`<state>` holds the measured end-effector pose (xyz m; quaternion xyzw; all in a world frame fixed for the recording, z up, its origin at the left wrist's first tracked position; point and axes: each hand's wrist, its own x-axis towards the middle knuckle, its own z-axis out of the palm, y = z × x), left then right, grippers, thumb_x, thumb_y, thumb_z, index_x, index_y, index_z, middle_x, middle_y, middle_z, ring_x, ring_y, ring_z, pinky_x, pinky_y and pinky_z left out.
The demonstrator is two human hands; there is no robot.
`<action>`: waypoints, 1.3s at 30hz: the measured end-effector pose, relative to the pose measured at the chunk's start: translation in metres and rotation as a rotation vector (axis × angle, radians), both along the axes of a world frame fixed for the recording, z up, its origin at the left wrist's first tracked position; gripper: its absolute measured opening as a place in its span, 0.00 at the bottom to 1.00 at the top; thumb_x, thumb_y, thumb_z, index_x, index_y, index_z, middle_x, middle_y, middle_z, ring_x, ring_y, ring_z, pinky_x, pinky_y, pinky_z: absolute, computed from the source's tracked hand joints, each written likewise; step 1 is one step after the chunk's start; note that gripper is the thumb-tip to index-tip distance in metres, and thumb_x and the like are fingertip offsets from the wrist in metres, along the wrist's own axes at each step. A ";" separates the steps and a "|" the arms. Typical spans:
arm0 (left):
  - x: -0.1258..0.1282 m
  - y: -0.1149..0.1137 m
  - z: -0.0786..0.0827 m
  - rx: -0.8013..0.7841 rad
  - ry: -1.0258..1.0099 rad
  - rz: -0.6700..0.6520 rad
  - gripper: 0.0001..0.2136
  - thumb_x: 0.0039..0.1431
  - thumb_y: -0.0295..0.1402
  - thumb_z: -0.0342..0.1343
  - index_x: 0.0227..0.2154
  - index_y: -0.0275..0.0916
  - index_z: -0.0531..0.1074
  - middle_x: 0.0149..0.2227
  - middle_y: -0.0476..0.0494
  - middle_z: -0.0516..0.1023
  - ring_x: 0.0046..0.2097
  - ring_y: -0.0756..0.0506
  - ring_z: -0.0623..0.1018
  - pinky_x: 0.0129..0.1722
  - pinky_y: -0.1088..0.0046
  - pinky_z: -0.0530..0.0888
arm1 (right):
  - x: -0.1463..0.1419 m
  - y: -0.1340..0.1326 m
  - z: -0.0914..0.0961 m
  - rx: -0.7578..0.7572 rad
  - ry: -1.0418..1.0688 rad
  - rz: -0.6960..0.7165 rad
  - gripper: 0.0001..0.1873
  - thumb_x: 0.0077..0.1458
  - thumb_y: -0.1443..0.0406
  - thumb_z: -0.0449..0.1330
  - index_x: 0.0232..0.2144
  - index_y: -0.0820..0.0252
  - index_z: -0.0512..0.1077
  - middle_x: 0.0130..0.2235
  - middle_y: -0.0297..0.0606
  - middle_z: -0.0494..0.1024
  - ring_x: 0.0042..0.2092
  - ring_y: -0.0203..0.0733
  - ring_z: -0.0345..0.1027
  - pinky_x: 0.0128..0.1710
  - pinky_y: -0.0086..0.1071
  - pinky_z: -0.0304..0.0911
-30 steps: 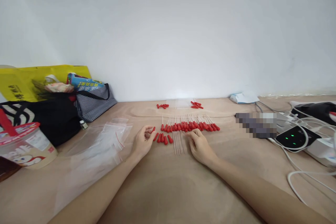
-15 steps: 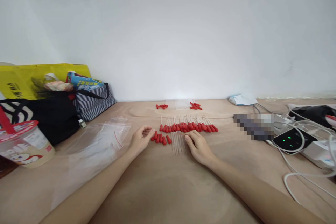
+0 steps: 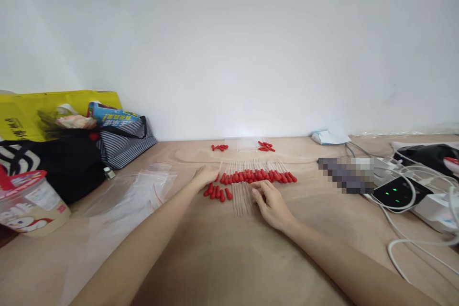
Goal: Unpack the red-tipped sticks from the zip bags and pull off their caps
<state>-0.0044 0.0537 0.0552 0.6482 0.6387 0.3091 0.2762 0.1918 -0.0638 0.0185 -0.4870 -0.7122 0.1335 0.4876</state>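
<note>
My left hand (image 3: 205,175) is at the left end of a row of red-bulbed droppers (image 3: 247,176). Its fingers are closed at the endmost dropper (image 3: 217,177), though the fingertips are mostly hidden. Loose red rubber bulbs (image 3: 217,192) lie just below that hand. To their right are several thin clear glass tubes (image 3: 241,201) side by side. My right hand (image 3: 271,202) rests at the right edge of these tubes, fingers curled and thumb close to the index fingertip. Whether anything is pinched there I cannot make out.
Near the wall lie more red bulbs (image 3: 219,147), a clear bag (image 3: 247,144) and small droppers (image 3: 266,146). Plastic zip bags (image 3: 143,196), a drink cup (image 3: 34,205) and a striped bag (image 3: 125,141) are left. White cables (image 3: 392,244) and a black device (image 3: 398,193) occupy the right.
My left hand has moved up and right from beside the loose bulbs to the leftmost dropper in the row. My right hand has stayed almost still. The view has shifted slightly.
</note>
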 end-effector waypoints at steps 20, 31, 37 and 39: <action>-0.005 -0.111 -0.012 0.745 0.271 -0.618 0.05 0.58 0.31 0.47 0.30 0.38 0.66 0.30 0.46 0.73 0.34 0.48 0.73 0.35 0.72 0.69 | 0.018 -0.015 0.010 0.209 -0.356 0.151 0.18 0.55 0.60 0.51 0.48 0.57 0.63 0.45 0.43 0.67 0.46 0.44 0.59 0.45 0.40 0.56; -0.002 -0.114 -0.015 0.869 0.261 -0.639 0.04 0.57 0.32 0.50 0.30 0.38 0.68 0.30 0.46 0.73 0.34 0.48 0.72 0.35 0.71 0.69 | 0.002 -0.015 0.009 0.457 -0.539 0.183 0.11 0.56 0.65 0.51 0.38 0.61 0.71 0.24 0.35 0.70 0.31 0.37 0.57 0.38 0.35 0.52; -0.002 -0.108 -0.015 0.852 0.278 -0.710 0.09 0.56 0.37 0.51 0.37 0.39 0.70 0.36 0.45 0.75 0.40 0.46 0.71 0.41 0.67 0.67 | 0.001 -0.017 0.012 0.492 -0.534 0.181 0.11 0.56 0.67 0.49 0.36 0.62 0.71 0.22 0.35 0.68 0.30 0.36 0.55 0.37 0.35 0.52; -0.003 -0.107 -0.016 0.884 0.263 -0.722 0.08 0.57 0.35 0.50 0.34 0.39 0.71 0.34 0.47 0.76 0.39 0.47 0.71 0.41 0.67 0.66 | 0.001 -0.017 0.013 0.495 -0.529 0.198 0.11 0.56 0.67 0.49 0.34 0.61 0.71 0.22 0.34 0.67 0.30 0.36 0.55 0.37 0.35 0.52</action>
